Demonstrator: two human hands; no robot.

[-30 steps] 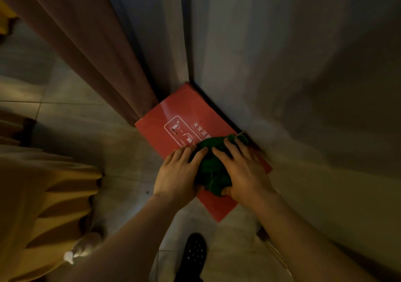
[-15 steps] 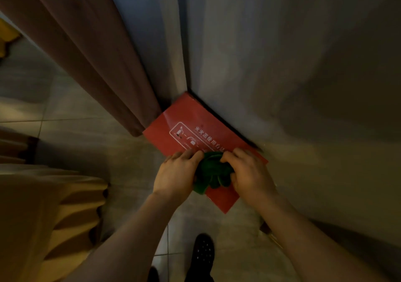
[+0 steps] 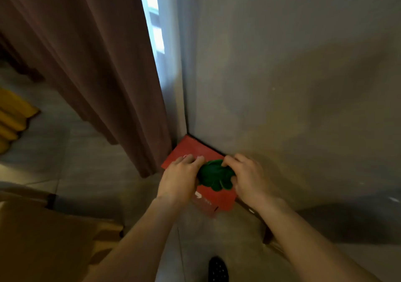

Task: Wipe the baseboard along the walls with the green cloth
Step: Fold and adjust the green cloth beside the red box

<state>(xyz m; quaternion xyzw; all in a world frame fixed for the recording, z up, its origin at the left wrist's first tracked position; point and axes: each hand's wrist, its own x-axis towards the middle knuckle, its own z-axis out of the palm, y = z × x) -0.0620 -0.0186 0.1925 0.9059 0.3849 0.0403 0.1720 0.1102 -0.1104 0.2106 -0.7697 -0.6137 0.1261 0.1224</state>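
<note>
From the head view, both hands have gathered the spread green cloth [image 3: 214,176] into a tight wad over the flat red cardboard box [image 3: 219,199] by the grey wall [image 3: 282,86]. Left hand [image 3: 180,178] and right hand [image 3: 249,179] fingers clamp it; wiping looks ready to resume.

The flat red cardboard box [image 3: 191,153] has its white print blurred and partly covered by both hands; at six o'clock, the black perforated shoe [image 3: 218,269] is cut off.
</note>
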